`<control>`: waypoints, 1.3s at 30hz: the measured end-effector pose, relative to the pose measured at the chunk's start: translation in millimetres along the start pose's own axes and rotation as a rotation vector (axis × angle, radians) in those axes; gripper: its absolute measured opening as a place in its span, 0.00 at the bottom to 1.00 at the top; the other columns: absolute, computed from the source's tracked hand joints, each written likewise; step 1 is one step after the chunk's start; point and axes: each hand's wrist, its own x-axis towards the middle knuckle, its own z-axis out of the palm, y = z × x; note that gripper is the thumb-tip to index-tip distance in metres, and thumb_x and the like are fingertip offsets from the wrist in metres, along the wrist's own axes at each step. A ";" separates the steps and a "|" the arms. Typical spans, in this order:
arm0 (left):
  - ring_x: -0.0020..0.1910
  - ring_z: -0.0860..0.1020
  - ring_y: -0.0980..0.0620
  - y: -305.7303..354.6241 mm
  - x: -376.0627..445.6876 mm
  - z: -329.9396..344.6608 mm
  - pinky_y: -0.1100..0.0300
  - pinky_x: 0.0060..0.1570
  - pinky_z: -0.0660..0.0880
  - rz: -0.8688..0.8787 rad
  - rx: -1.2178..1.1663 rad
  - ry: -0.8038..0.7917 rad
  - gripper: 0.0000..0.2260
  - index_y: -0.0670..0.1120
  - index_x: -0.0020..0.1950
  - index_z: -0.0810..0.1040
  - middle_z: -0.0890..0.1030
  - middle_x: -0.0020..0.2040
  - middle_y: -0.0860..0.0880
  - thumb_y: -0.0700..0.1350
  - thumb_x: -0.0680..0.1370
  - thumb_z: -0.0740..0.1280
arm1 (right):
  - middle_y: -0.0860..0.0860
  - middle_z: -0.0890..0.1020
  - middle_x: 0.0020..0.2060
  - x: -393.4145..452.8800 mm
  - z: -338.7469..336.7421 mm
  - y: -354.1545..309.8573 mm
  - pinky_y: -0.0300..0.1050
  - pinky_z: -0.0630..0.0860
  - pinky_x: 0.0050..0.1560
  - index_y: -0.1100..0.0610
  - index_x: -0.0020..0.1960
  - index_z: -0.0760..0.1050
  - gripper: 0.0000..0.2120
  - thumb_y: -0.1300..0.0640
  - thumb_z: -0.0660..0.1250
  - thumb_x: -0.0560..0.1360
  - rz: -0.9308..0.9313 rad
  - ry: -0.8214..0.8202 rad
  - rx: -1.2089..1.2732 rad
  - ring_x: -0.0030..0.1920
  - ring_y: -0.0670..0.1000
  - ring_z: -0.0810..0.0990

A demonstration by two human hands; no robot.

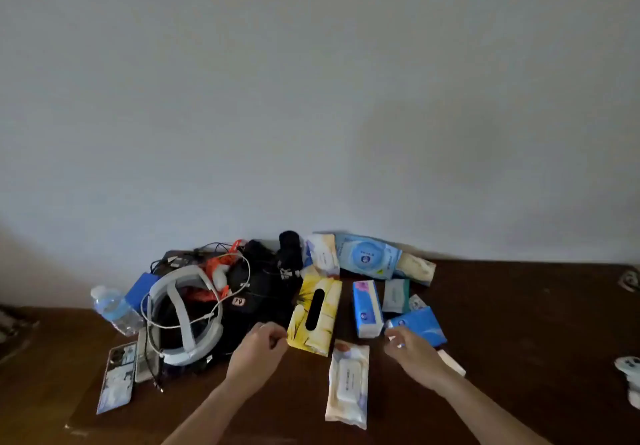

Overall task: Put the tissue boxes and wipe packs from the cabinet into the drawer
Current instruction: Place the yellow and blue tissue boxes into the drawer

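While left grip pinches yellow tissue box, right grip touches blue pack, fingers loosely curled

No print readable anywhere. Blue wipe pack carries a round emblem with characters too blurred to make out. White wipe pack has a label, its lettering illegible.

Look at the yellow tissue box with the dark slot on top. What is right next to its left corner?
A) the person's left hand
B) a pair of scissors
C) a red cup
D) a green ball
A: the left hand sits with curled fingers right at the near left corner of the yellow tissue box on the wooden top.
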 end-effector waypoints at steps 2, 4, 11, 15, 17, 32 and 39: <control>0.63 0.74 0.54 14.0 29.9 25.5 0.55 0.55 0.76 0.095 0.135 -0.060 0.11 0.57 0.61 0.78 0.72 0.65 0.57 0.54 0.79 0.66 | 0.49 0.78 0.63 29.7 9.2 -6.8 0.46 0.72 0.54 0.46 0.73 0.68 0.24 0.48 0.67 0.79 -0.021 -0.003 -0.068 0.58 0.50 0.78; 0.74 0.64 0.48 23.0 60.2 54.9 0.49 0.66 0.70 0.088 0.249 -0.147 0.20 0.54 0.70 0.74 0.65 0.75 0.52 0.54 0.78 0.65 | 0.54 0.75 0.67 61.1 19.4 -13.4 0.48 0.71 0.56 0.46 0.76 0.65 0.29 0.48 0.68 0.78 -0.016 0.004 -0.112 0.64 0.55 0.76; 0.80 0.35 0.40 -9.7 133.4 161.5 0.29 0.73 0.54 -0.042 0.467 -0.296 0.35 0.48 0.79 0.62 0.35 0.82 0.48 0.65 0.78 0.63 | 0.63 0.61 0.75 160.5 79.6 6.2 0.60 0.66 0.69 0.50 0.82 0.48 0.45 0.41 0.70 0.75 0.060 0.145 -0.184 0.73 0.67 0.64; 0.79 0.31 0.38 -34.0 143.4 194.5 0.25 0.70 0.53 0.002 0.480 -0.186 0.30 0.46 0.68 0.71 0.30 0.81 0.49 0.68 0.78 0.60 | 0.67 0.54 0.77 192.2 114.8 25.6 0.65 0.68 0.67 0.46 0.81 0.32 0.49 0.39 0.65 0.79 0.091 0.252 -0.331 0.69 0.72 0.67; 0.79 0.30 0.39 -39.2 146.8 200.4 0.24 0.70 0.53 0.010 0.478 -0.161 0.29 0.45 0.65 0.73 0.29 0.80 0.49 0.68 0.78 0.60 | 0.68 0.58 0.73 201.2 124.5 28.3 0.66 0.71 0.64 0.46 0.81 0.30 0.47 0.43 0.63 0.80 0.059 0.310 -0.366 0.64 0.73 0.71; 0.80 0.52 0.44 -70.6 -38.2 118.7 0.39 0.68 0.65 0.214 0.294 0.072 0.31 0.46 0.56 0.81 0.53 0.83 0.49 0.68 0.69 0.60 | 0.49 0.67 0.73 -5.5 122.7 34.8 0.47 0.72 0.48 0.29 0.77 0.48 0.38 0.41 0.62 0.73 -0.124 0.443 0.264 0.59 0.47 0.74; 0.77 0.60 0.44 -120.7 -140.7 107.1 0.41 0.66 0.69 0.495 0.414 -0.108 0.29 0.46 0.54 0.85 0.62 0.79 0.50 0.66 0.66 0.67 | 0.46 0.74 0.68 -124.1 173.0 97.1 0.50 0.80 0.45 0.34 0.76 0.54 0.35 0.41 0.63 0.72 0.040 0.395 0.278 0.57 0.47 0.78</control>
